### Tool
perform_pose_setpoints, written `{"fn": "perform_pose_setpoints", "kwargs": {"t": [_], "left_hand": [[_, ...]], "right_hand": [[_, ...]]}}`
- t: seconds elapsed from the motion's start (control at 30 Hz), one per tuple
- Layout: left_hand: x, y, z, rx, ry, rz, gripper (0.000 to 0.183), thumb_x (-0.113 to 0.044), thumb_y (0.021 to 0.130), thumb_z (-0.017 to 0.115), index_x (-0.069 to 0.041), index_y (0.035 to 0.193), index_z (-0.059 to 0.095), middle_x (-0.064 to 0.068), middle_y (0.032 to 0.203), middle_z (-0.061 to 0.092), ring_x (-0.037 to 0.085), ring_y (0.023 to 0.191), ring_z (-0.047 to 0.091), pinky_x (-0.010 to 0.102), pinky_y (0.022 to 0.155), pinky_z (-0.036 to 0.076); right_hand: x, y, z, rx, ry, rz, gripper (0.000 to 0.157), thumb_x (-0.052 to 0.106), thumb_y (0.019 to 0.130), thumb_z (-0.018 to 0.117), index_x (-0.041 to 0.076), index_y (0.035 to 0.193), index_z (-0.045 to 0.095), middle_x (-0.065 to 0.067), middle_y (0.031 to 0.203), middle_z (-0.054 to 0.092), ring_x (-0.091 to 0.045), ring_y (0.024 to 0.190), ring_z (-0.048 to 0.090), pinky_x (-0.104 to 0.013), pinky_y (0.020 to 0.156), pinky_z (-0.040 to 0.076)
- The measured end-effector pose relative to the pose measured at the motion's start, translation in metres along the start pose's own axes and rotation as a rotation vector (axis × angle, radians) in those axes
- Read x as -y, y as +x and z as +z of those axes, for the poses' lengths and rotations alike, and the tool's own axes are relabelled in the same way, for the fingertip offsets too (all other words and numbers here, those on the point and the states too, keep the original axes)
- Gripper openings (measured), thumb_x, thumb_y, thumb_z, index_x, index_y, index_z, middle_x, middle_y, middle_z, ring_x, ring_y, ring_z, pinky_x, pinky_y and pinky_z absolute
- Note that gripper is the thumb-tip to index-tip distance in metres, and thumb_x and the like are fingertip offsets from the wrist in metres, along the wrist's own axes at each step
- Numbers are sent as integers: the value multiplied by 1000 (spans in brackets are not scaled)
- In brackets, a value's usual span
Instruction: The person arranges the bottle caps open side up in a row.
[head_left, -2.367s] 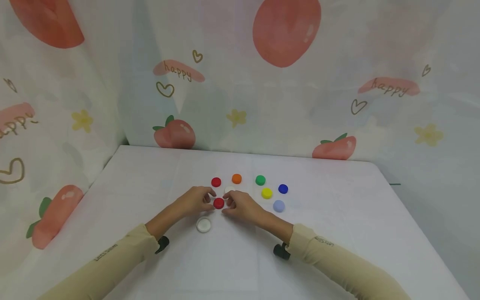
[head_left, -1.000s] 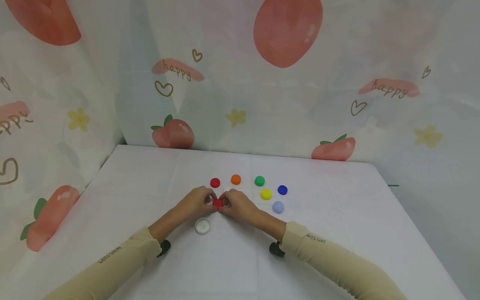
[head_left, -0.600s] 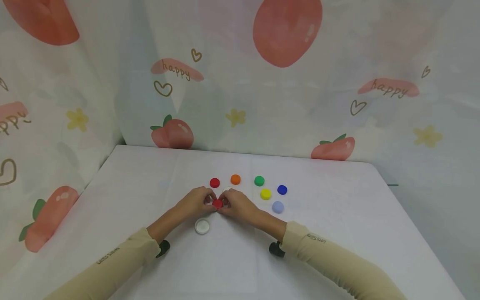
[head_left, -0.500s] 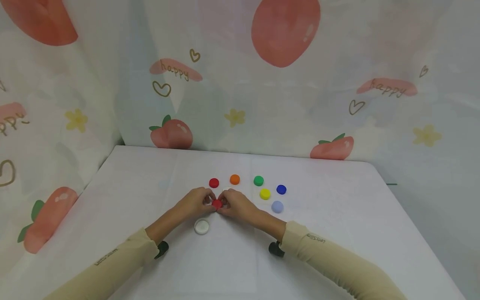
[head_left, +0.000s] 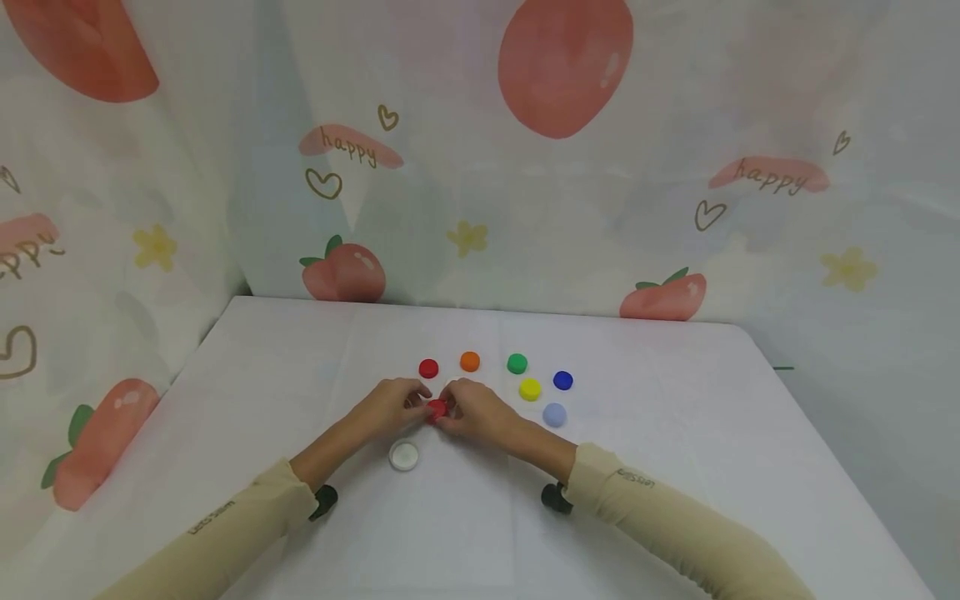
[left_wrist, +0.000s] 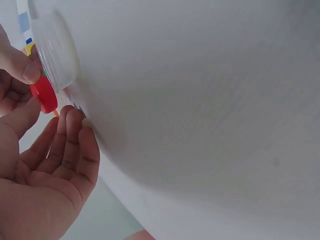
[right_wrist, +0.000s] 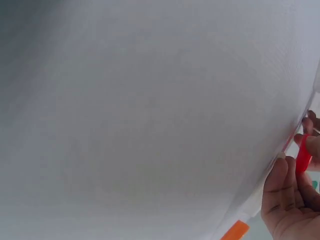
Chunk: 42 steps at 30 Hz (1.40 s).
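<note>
A small red round cap (head_left: 437, 408) is between my hands over the white table. My right hand (head_left: 477, 412) pinches it between thumb and fingers. The left hand (head_left: 388, 406) is at its other side, the thumb tip right at its edge and the fingers held apart from it, loosely bent. The left wrist view shows the red cap (left_wrist: 45, 95) tilted, with the left hand (left_wrist: 55, 170) below it. In the right wrist view the red cap (right_wrist: 303, 156) stands on edge beside the right hand (right_wrist: 292, 200). A whitish ribbed cap (head_left: 404, 456) lies open side up, nearer the body.
Behind the hands lie another red cap (head_left: 428, 368), an orange cap (head_left: 469, 361) and a green cap (head_left: 517, 363). To the right are a yellow cap (head_left: 530, 389), a dark blue cap (head_left: 563, 380) and a pale blue cap (head_left: 554, 415). A printed curtain (head_left: 555, 183) hangs beyond the table.
Both hands first closed in on the red cap and pinched it together. Since half a second ago the left fingers have loosened and parted from it, while the right hand keeps its hold.
</note>
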<state>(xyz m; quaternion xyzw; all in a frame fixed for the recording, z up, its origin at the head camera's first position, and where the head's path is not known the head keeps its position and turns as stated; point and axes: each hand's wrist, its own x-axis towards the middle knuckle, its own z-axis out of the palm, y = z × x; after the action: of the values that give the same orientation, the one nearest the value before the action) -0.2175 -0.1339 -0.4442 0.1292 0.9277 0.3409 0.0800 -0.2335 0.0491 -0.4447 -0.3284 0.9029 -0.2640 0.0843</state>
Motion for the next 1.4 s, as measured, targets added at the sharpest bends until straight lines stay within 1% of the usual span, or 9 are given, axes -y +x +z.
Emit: {"fn": "perform_pose_setpoints", "kwargs": {"t": [0.23, 0.4, 0.53, 0.7, 0.87, 1.1, 1.2, 1.27, 1.4], "left_hand": [[-2, -3, -3, -1, -29, 18, 22, -18, 86, 70, -7, 105, 69, -4, 81, 64, 12, 74, 57, 24, 68, 49], [-4, -4, -5, 8, -95, 12, 22, -17, 86, 70, -7, 105, 67, -2, 81, 65, 13, 72, 59, 23, 64, 51], [-5, -5, -5, -7, -119, 11, 20, -12, 84, 71, -8, 103, 66, -2, 83, 64, 13, 75, 60, 24, 66, 52], [-10, -7, -4, -45, -93, 32, 21, -8, 81, 74, -8, 101, 64, -2, 83, 63, 14, 78, 60, 24, 70, 52], [-14, -11, -3, -62, -66, 67, 22, -4, 79, 75, -7, 98, 64, -2, 82, 62, 14, 77, 58, 25, 71, 51], [-18, -17, 1, -56, -74, 125, 23, -3, 77, 77, -12, 92, 62, -5, 83, 58, 14, 78, 57, 22, 69, 51], [-20, -18, 2, -47, -59, 164, 22, -3, 77, 76, -13, 90, 62, -6, 83, 57, 14, 78, 56, 21, 67, 50], [-21, -19, 2, -48, -39, 181, 22, -4, 77, 76, -14, 89, 62, -6, 83, 56, 13, 79, 55, 21, 67, 50], [-23, -21, 3, -47, -11, 185, 22, -6, 77, 77, -16, 87, 61, -7, 84, 54, 13, 79, 55, 20, 67, 49]], "right_hand": [[4, -5, -8, -17, 0, -6, 29, 18, 83, 74, 6, 106, 61, 0, 90, 61, -11, 73, 55, -15, 64, 47], [6, -8, -9, -38, 0, -8, 31, 16, 83, 74, 5, 108, 60, -1, 94, 61, -12, 76, 56, -14, 66, 47], [5, -11, -8, -55, 28, -25, 32, 13, 82, 74, 6, 109, 58, 0, 95, 62, -11, 81, 58, -14, 69, 47], [5, -14, -9, -71, 77, -39, 31, 11, 84, 72, 7, 110, 58, 0, 94, 64, -11, 84, 60, -15, 72, 48], [3, -17, -10, -86, 121, -38, 25, 14, 86, 70, 8, 108, 61, 3, 91, 64, -9, 81, 59, -16, 71, 49], [-4, -26, -10, -47, 301, -30, 19, 24, 92, 63, 11, 105, 63, 1, 93, 65, -13, 74, 61, -23, 65, 52], [-7, -28, -10, -26, 360, -13, 19, 26, 93, 61, 12, 106, 63, -1, 95, 66, -16, 73, 62, -25, 66, 53], [-8, -29, -10, -22, 372, -1, 22, 27, 92, 62, 11, 108, 63, 0, 95, 66, -16, 74, 63, -25, 66, 53], [-8, -31, -11, -17, 364, 12, 33, 28, 91, 63, 7, 117, 61, 1, 93, 66, -15, 74, 63, -24, 66, 52]]}}
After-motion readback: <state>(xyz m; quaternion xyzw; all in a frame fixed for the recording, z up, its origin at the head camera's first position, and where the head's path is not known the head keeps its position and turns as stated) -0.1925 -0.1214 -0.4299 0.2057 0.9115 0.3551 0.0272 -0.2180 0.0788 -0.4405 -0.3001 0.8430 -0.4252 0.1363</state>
